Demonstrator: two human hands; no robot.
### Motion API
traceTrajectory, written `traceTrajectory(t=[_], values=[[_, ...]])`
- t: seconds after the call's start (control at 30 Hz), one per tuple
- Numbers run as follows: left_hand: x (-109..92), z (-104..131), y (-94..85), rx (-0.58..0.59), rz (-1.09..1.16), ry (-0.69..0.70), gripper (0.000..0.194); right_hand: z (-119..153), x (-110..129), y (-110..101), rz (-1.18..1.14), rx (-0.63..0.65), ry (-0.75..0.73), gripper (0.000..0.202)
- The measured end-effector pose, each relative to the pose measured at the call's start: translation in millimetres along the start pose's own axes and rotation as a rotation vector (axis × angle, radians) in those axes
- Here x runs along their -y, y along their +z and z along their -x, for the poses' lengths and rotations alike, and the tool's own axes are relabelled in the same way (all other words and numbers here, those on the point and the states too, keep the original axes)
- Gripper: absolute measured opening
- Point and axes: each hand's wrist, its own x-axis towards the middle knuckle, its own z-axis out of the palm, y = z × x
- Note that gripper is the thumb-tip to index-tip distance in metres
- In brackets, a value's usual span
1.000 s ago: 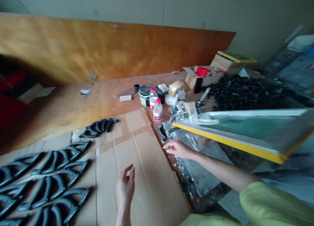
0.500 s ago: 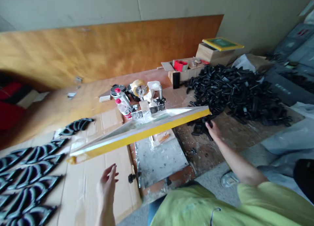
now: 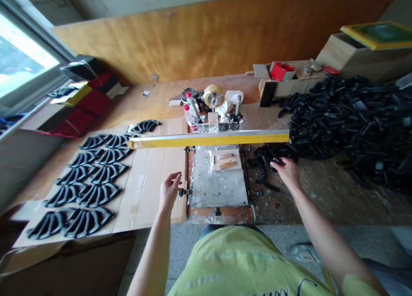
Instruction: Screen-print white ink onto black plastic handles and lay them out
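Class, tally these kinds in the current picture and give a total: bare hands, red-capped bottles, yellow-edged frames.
Left hand and right hand: 2 bare hands
Front bottle and rear bottle: 2 red-capped bottles
Near frame and far frame: 2 yellow-edged frames
Total: 6

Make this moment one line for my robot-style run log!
left hand: above cardboard, seemingly empty; right hand: touching black parts; yellow-edged frame: raised over metal plate

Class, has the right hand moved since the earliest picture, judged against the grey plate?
Yes, rightward: the right hand was near the grey plate's left edge and is now past its right edge, at the black parts.
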Motion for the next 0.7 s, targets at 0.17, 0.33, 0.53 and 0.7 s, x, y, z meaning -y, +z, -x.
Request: traceTrajectory(t=[0.17,0.33,0.53,0.7], values=[[-10.3,-10.8,-3.8,0.023,0.057,0.043,0.053,-4.4,90.9,37.8,-0.267,0.334,-0.264,0.029],[-41.6,-25.0,-6.1,0.035,0.108,0.133,0.048,-7.5,139.9,100.8,-0.022,0.489,-0.661,0.025],[-109.4,-39.6,-15.0,-0.062,0.28,0.305,0.04,-3.1,145.4,110.2,0.205,0.497,-0.812,0.026],[-155.6,-38.2,-6.9,0.005,0.357,0.363,0.053,7.1,168.9,124.6,0.135,0.509,-0.852,0.054]])
